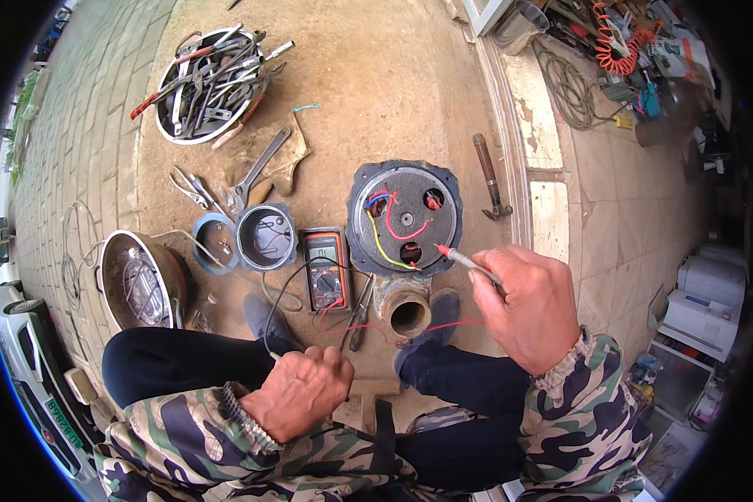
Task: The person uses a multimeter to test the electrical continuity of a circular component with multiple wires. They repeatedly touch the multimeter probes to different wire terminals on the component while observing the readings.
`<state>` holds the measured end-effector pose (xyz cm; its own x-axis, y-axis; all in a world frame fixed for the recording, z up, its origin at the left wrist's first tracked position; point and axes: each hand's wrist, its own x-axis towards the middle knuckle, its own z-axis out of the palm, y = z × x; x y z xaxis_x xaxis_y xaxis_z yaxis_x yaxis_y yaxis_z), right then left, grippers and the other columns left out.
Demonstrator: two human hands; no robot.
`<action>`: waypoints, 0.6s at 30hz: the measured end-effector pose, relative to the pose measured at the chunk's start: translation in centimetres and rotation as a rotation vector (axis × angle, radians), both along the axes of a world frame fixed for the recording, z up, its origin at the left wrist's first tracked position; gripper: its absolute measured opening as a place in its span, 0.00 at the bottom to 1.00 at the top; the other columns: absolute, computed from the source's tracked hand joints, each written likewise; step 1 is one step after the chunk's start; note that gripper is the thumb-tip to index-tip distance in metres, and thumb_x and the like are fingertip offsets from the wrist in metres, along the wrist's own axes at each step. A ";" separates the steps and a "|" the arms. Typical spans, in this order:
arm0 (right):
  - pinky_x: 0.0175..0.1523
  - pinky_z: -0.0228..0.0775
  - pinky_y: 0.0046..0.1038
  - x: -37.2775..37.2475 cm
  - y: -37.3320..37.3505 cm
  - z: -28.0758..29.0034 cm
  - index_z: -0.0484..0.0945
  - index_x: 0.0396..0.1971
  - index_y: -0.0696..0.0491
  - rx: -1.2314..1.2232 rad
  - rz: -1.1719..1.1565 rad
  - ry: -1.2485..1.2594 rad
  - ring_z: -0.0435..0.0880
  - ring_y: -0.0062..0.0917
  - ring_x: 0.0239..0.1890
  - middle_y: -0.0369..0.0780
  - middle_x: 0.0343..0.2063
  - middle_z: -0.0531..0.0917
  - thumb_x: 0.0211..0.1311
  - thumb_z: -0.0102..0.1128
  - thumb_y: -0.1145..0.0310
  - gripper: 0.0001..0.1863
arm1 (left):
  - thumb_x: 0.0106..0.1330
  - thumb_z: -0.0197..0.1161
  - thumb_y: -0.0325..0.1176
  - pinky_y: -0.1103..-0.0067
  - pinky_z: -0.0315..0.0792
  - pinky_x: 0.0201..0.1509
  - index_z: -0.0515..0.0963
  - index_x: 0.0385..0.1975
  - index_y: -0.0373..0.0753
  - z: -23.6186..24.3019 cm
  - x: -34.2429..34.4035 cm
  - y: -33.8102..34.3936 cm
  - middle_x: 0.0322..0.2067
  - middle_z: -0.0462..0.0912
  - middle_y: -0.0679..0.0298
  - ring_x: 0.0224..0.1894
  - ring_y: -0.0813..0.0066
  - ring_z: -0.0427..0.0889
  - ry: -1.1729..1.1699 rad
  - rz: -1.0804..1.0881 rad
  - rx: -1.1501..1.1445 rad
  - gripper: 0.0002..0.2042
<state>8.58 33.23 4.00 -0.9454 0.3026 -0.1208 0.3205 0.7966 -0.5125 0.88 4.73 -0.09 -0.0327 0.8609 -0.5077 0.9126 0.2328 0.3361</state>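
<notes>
Open floor stretches from twelve o'clock of the pump to the threshold at two. The pump is at the right hand's ten, which pinches a probe; the left hand's one, gripping a black lead.

Curled fingers mostly hide whatever the left grip holds. The right grip covers the middle of a slim grey, red-tipped probe, whose metal point is too fine to tell touching from apart. Between both grips, shadow hides the inside of a short rusty metal pipe. Ahead of the left grip, overlapping metal tools conceal one another; far left of it, the picture's rim cuts off a white car.
</notes>
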 end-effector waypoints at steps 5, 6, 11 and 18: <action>0.29 0.73 0.45 0.9 1.3 0.9 0.82 0.37 0.56 0.078 0.013 -0.006 0.83 0.47 0.26 0.45 0.27 0.82 0.63 0.70 0.72 0.06 | 0.60 0.62 0.29 0.73 0.78 0.26 0.80 0.34 0.33 -0.7 -1.1 1.2 0.28 0.80 0.59 0.31 0.67 0.86 -0.053 -0.053 0.089 0.07; 0.27 0.72 0.44 0.7 1.5 0.5 0.82 0.38 0.56 0.071 0.040 0.009 0.83 0.46 0.25 0.44 0.27 0.81 0.62 0.71 0.73 0.07 | 0.60 0.62 0.29 0.73 0.78 0.26 0.80 0.34 0.33 -0.8 -1.2 1.2 0.28 0.80 0.59 0.31 0.67 0.86 -0.055 -0.045 0.069 0.07; 0.24 0.70 0.39 0.2 2.8 -0.8 0.79 0.53 0.61 0.153 0.081 0.199 0.81 0.41 0.20 0.44 0.26 0.81 0.58 0.73 0.79 0.22 | 0.61 0.62 0.29 0.73 0.79 0.26 0.80 0.34 0.33 -0.9 -1.9 2.1 0.29 0.81 0.59 0.31 0.67 0.86 -0.085 -0.031 0.027 0.07; 0.22 0.70 0.37 0.2 3.9 -2.0 0.74 0.61 0.62 0.214 0.105 0.253 0.80 0.37 0.19 0.44 0.26 0.80 0.56 0.74 0.81 0.31 | 0.60 0.62 0.29 0.73 0.79 0.26 0.80 0.34 0.34 -1.5 -2.5 2.9 0.29 0.80 0.59 0.31 0.67 0.86 -0.111 -0.035 0.019 0.06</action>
<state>8.73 37.13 2.00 -0.9646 0.1954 0.1770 0.1154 0.9165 -0.3830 -1.60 7.58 -1.57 0.0528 0.8701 -0.4901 0.8768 0.1945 0.4398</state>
